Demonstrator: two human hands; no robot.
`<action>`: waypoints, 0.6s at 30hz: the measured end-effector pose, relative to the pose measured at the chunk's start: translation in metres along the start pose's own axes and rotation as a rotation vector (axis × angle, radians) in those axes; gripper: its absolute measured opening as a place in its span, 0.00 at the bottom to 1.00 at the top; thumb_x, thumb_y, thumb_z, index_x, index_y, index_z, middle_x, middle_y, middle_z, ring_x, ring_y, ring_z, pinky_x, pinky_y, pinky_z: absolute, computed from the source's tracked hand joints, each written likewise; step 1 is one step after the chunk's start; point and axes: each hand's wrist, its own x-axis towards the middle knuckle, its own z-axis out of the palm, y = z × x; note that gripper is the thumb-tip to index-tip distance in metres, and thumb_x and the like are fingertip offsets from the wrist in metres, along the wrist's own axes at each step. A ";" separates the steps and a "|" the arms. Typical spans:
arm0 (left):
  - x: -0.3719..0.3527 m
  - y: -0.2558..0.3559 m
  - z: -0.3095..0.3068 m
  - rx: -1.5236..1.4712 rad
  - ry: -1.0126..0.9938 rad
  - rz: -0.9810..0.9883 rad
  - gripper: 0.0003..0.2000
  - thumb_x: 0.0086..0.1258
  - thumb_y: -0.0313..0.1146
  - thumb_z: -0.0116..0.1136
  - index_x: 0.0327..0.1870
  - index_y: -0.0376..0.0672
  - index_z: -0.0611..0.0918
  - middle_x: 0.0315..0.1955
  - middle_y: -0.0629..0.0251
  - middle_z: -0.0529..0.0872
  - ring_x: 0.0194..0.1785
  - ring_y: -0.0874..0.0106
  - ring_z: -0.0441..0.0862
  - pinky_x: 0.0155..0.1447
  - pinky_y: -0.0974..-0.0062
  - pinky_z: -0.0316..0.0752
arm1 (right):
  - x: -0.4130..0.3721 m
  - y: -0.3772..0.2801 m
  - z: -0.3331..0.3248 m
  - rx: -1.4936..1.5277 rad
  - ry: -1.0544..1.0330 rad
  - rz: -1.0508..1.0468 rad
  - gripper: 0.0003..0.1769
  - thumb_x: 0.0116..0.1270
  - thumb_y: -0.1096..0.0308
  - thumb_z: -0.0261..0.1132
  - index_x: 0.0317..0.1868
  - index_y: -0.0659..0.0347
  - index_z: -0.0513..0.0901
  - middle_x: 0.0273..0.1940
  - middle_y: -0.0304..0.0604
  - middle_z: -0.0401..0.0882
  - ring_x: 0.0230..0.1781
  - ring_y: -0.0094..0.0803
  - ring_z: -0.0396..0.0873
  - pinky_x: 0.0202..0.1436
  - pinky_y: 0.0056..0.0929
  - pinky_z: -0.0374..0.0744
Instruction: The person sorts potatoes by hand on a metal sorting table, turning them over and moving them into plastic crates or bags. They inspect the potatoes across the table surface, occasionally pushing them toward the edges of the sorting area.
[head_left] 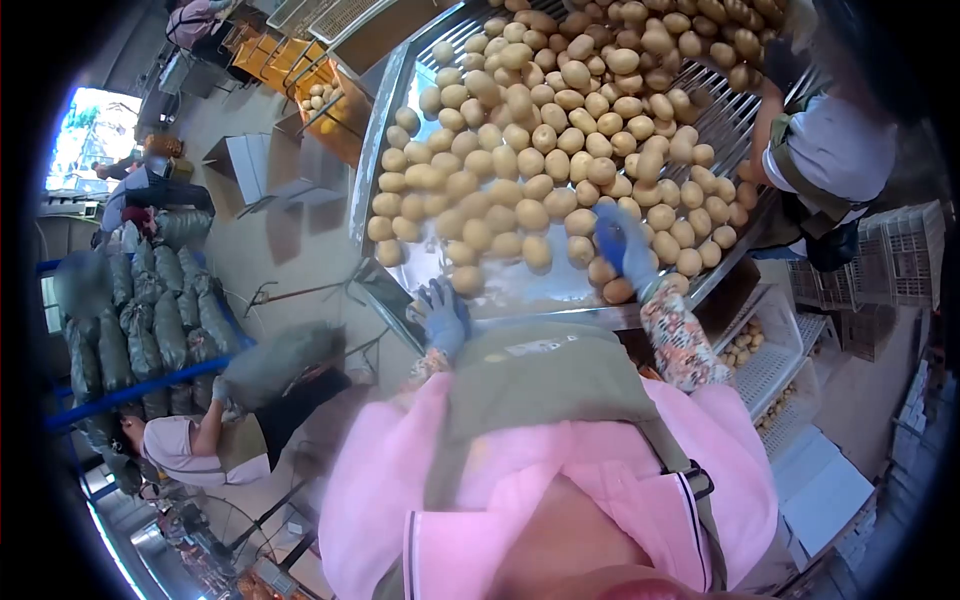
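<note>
Many tan potatoes (560, 165) lie spread over a metal sorting table (520, 295), heaped toward its far side. My left hand (443, 318), in a light blue glove, is at the table's near edge beside the closest potatoes, with its fingers apart. Among the potatoes at the near right is my right hand (625, 250), gloved in light and dark blue. Potatoes surround its fingers, which are blurred and partly hidden, so whether it grips one does not show.
At the right side of the table stands a co-worker (835, 150), one arm over the potatoes. White crates (765, 350) with potatoes are below right. Another person (215, 440) handles a sack by stacked green sacks (150, 320) at left. Open cardboard boxes (255, 170) lie on the floor.
</note>
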 end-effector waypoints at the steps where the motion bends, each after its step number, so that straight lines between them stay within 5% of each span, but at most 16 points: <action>1: -0.004 0.003 0.010 0.024 0.119 0.007 0.26 0.72 0.43 0.44 0.72 0.54 0.63 0.73 0.58 0.57 0.74 0.48 0.53 0.69 0.30 0.43 | 0.033 0.008 -0.019 -0.509 0.155 -0.406 0.16 0.68 0.66 0.60 0.53 0.64 0.78 0.46 0.44 0.77 0.50 0.26 0.74 0.51 0.24 0.75; 2: -0.008 0.008 0.010 0.036 0.118 0.006 0.26 0.72 0.43 0.44 0.72 0.54 0.63 0.73 0.58 0.57 0.74 0.48 0.53 0.69 0.30 0.43 | 0.066 0.004 -0.030 -0.772 0.309 -0.749 0.17 0.68 0.64 0.60 0.54 0.61 0.77 0.50 0.47 0.75 0.52 0.35 0.75 0.53 0.26 0.75; 3: -0.011 0.013 0.009 -0.043 0.104 -0.035 0.26 0.73 0.42 0.44 0.72 0.52 0.63 0.74 0.58 0.57 0.74 0.48 0.52 0.69 0.31 0.43 | 0.071 -0.017 -0.028 -0.995 0.429 -0.857 0.21 0.65 0.60 0.62 0.58 0.55 0.76 0.58 0.48 0.72 0.58 0.46 0.72 0.60 0.40 0.72; 4: -0.012 0.016 0.006 -0.122 0.091 -0.079 0.26 0.73 0.41 0.44 0.72 0.51 0.62 0.74 0.57 0.56 0.75 0.48 0.51 0.69 0.32 0.43 | 0.075 -0.015 -0.024 -0.984 0.424 -0.854 0.21 0.65 0.60 0.62 0.58 0.55 0.76 0.58 0.48 0.72 0.58 0.46 0.72 0.60 0.40 0.72; 8: -0.020 0.031 -0.032 -0.334 -0.043 -0.121 0.29 0.71 0.41 0.45 0.73 0.44 0.60 0.74 0.54 0.55 0.76 0.47 0.48 0.71 0.36 0.44 | 0.086 0.008 0.038 -1.623 0.218 -0.716 0.22 0.64 0.55 0.60 0.59 0.46 0.77 0.67 0.49 0.64 0.74 0.53 0.49 0.72 0.62 0.45; 10: -0.016 0.036 -0.039 -0.322 -0.088 -0.167 0.32 0.70 0.44 0.46 0.74 0.43 0.57 0.74 0.54 0.53 0.76 0.48 0.47 0.72 0.39 0.44 | 0.094 0.040 0.061 -1.771 0.031 -0.789 0.21 0.62 0.56 0.61 0.57 0.47 0.77 0.65 0.50 0.67 0.73 0.62 0.47 0.73 0.62 0.45; 12: -0.012 0.049 -0.046 -0.236 -0.136 -0.234 0.35 0.70 0.48 0.46 0.75 0.44 0.54 0.75 0.55 0.51 0.77 0.48 0.45 0.73 0.40 0.43 | 0.067 0.055 0.094 -1.797 -0.384 -0.531 0.24 0.64 0.57 0.59 0.62 0.46 0.74 0.72 0.51 0.55 0.75 0.56 0.45 0.73 0.64 0.46; 14: -0.005 0.054 -0.038 -0.237 -0.175 -0.295 0.37 0.69 0.51 0.47 0.75 0.45 0.51 0.75 0.55 0.50 0.77 0.47 0.43 0.73 0.41 0.43 | 0.034 0.078 0.101 -1.761 -0.430 -0.428 0.28 0.65 0.58 0.58 0.68 0.42 0.69 0.76 0.46 0.46 0.77 0.54 0.41 0.73 0.65 0.44; 18: 0.005 0.051 -0.032 -0.254 -0.219 -0.330 0.39 0.67 0.50 0.51 0.75 0.43 0.51 0.75 0.53 0.50 0.76 0.43 0.42 0.73 0.41 0.44 | 0.023 0.120 0.065 -1.735 -0.447 -0.691 0.32 0.65 0.56 0.58 0.71 0.38 0.65 0.77 0.42 0.45 0.78 0.50 0.39 0.73 0.64 0.44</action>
